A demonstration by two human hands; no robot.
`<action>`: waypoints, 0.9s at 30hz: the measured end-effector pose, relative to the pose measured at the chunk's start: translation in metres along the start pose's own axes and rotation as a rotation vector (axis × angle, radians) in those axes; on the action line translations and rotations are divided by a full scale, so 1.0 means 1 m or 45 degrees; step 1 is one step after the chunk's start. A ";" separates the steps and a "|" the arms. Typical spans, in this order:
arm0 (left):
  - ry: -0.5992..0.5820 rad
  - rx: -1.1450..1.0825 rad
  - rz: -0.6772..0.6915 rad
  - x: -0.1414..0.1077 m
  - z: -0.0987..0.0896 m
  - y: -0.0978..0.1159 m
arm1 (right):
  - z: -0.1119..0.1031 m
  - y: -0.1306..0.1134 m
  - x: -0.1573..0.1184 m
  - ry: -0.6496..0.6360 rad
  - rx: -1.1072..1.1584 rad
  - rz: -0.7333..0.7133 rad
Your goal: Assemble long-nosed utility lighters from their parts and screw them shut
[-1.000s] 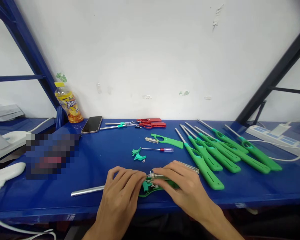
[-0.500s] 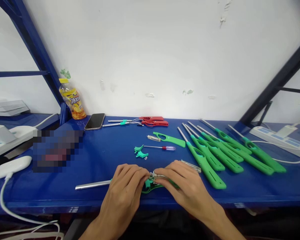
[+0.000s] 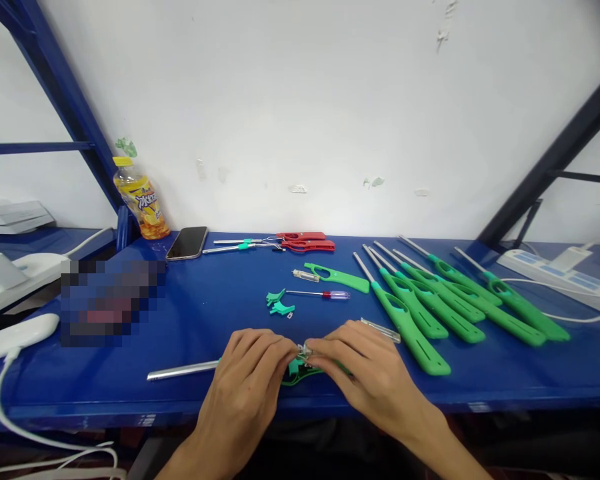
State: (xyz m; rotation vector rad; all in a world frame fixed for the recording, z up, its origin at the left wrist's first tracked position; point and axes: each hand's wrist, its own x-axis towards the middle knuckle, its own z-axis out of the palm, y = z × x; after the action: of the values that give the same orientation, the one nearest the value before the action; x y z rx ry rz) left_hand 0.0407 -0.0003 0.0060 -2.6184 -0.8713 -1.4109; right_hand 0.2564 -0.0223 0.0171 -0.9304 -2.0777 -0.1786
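My left hand (image 3: 250,380) is closed, thumb and fingertips pinching a small metal piece (image 3: 301,349). My right hand (image 3: 375,373) is closed on a clear fuel tank with a metal valve end (image 3: 308,349), mostly hidden by the fingers, its tip meeting the metal piece. Beneath both hands lies an opened green lighter handle (image 3: 300,379), with a teal part (image 3: 295,366) inside. Its silver tube (image 3: 183,371) sticks out to the left. Just beyond my hands are teal trigger parts (image 3: 281,307), a screwdriver (image 3: 325,295) and another clear fuel tank (image 3: 381,330).
Several green lighters (image 3: 420,313) lie at right. Farther back are a green handle half (image 3: 345,277), a small clear tank (image 3: 306,275) and red lighter parts (image 3: 305,245). A phone (image 3: 187,243) and a drink bottle (image 3: 143,203) stand left, near a white cable (image 3: 3,400).
My right fingertips have slid slightly farther over the fuel tank's valve end, covering more of it. The whole view has shifted a little; the other things lie as before.
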 end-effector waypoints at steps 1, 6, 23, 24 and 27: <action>0.003 0.018 -0.006 -0.001 0.000 0.000 | 0.000 0.000 0.000 -0.005 0.002 0.018; 0.018 0.086 -0.083 -0.003 0.001 -0.002 | -0.001 -0.002 0.001 0.011 0.025 0.075; -0.113 -0.092 -0.165 0.000 -0.005 0.002 | -0.001 0.002 0.000 -0.033 0.052 0.065; -0.100 -0.090 -0.163 0.000 -0.004 0.001 | -0.001 0.003 0.000 -0.037 0.047 0.065; -0.083 -0.088 -0.145 -0.001 -0.003 -0.001 | -0.002 0.003 0.000 -0.040 0.047 0.073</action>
State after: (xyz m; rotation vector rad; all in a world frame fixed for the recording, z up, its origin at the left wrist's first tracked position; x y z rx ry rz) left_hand 0.0374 -0.0005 0.0071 -2.7204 -1.0117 -1.4130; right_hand 0.2591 -0.0210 0.0180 -0.9744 -2.0738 -0.0957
